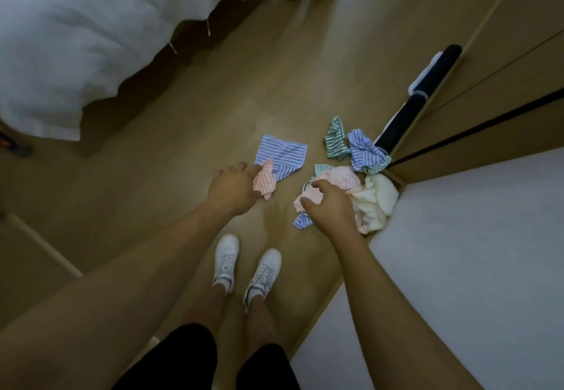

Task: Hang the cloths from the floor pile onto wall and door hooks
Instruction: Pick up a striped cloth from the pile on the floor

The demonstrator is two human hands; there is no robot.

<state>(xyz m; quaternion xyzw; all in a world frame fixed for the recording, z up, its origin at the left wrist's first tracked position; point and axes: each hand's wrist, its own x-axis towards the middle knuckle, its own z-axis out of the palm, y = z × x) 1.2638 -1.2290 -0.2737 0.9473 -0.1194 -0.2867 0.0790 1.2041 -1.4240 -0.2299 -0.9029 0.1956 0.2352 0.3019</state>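
Observation:
A pile of cloths lies on the wooden floor beside a white wall corner: pink striped, cream, blue striped and green striped pieces. A flat blue striped cloth lies apart to the left. My left hand holds a small pink striped cloth just above the floor. My right hand hovers over the pile with fingers spread, touching the pink cloth on top. A green striped cloth and a crumpled blue striped one lie at the far end. No hooks are visible.
A bed with a white duvet fills the upper left. A dark rolled mat leans along wooden wardrobe doors on the right. The white wall stands at lower right. My white shoes are below the hands.

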